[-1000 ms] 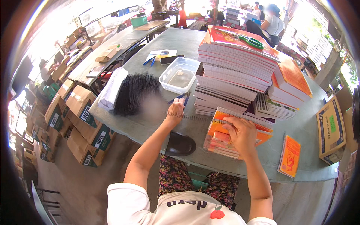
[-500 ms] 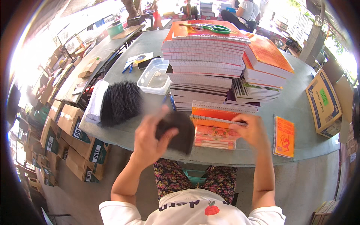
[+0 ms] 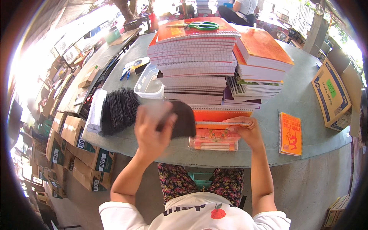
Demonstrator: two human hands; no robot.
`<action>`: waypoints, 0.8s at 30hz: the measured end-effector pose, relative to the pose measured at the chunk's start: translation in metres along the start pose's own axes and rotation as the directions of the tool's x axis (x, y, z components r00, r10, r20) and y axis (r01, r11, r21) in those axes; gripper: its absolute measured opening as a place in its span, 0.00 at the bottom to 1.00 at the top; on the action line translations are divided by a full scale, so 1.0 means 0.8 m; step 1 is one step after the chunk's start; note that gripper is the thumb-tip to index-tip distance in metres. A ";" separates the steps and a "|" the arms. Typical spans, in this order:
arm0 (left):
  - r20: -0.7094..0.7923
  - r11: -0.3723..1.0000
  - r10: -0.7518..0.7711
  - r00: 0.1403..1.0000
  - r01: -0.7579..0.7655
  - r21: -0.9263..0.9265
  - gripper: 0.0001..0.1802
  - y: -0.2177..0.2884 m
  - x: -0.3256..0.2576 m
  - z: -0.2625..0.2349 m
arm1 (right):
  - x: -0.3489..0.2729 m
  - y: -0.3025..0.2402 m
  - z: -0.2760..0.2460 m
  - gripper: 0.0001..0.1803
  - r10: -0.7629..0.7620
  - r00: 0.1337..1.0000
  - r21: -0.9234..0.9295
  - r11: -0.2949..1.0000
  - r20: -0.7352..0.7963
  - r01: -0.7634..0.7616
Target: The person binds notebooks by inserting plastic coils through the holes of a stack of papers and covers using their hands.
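Observation:
My left hand (image 3: 150, 128), partly smeared by motion, grips a flat dark piece (image 3: 184, 119) with a rounded corner; its exact kind does not show. My right hand (image 3: 247, 130) pinches the right end of a thin notebook (image 3: 216, 123), seen edge-on, its binding edge raised. Behind it an orange notebook (image 3: 222, 114) leans at the foot of the tall stack. Below the held notebook lies a clear-wrapped pack (image 3: 214, 142) with an orange-red pattern, near the table's front edge. A bundle of black spiral coils (image 3: 119, 111) is left of my left hand.
Tall stacks of notebooks (image 3: 193, 57) rise ahead, with green-handled scissors (image 3: 203, 26) on top. A clear plastic tub (image 3: 148, 85) and blue pliers (image 3: 125, 74) sit to the left. A single orange notebook (image 3: 290, 134) and a cardboard box (image 3: 331, 96) are on the right. A person (image 3: 241, 11) sits beyond.
The dark piece has moved up, into a more level pose, still in my left hand. My right hand keeps its grip; the notebook now shows edge-on. The view has shifted slightly.

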State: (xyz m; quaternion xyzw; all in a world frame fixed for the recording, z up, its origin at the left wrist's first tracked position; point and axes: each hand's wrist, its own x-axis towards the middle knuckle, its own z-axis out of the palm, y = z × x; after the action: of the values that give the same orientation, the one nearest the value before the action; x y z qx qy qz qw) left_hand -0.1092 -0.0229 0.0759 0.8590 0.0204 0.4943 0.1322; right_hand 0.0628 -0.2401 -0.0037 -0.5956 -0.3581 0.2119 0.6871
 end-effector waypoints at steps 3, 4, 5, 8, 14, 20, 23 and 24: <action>0.365 0.999 0.041 0.930 -0.028 -0.040 0.15 -0.007 -0.032 0.032 | 0.004 0.009 0.002 0.13 0.046 0.999 0.015 0.999 -0.023 -0.046; 0.591 0.989 0.099 0.801 -0.016 -0.144 0.15 -0.004 -0.042 0.029 | 0.005 0.009 0.003 0.13 0.042 0.999 0.016 0.999 -0.021 -0.042; 0.589 0.990 0.100 0.802 -0.020 -0.142 0.15 -0.006 -0.045 0.027 | 0.004 0.007 0.003 0.14 0.018 1.000 -0.011 1.000 -0.009 -0.019; 0.257 0.996 0.067 0.964 -0.049 -0.075 0.14 0.012 -0.026 0.021 | -0.002 0.004 0.003 0.14 -0.007 1.000 -0.033 0.999 -0.010 0.007; 0.156 0.995 0.038 0.987 -0.023 -0.094 0.15 0.006 -0.003 0.030 | 0.004 -0.002 -0.001 0.16 -0.005 1.000 0.006 1.000 -0.027 0.005; 0.502 0.956 0.104 0.859 0.052 -0.288 0.14 0.013 -0.043 0.052 | 0.003 0.001 0.001 0.15 -0.003 1.000 -0.072 0.997 0.007 0.004; -0.040 0.983 -0.158 0.987 0.154 -0.097 0.15 0.012 -0.002 0.040 | -0.001 0.001 -0.001 0.14 -0.029 1.000 -0.076 0.997 0.000 0.029; -0.110 0.952 -0.245 0.963 0.217 -0.217 0.15 0.022 -0.003 0.046 | 0.001 -0.001 0.000 0.14 -0.029 1.000 -0.057 0.998 0.010 0.029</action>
State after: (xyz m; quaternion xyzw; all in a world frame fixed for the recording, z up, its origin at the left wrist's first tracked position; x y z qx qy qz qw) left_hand -0.0807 -0.0480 0.0606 0.7969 0.0792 0.5323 0.2744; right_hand 0.0633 -0.2396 -0.0025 -0.6088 -0.3758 0.1943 0.6711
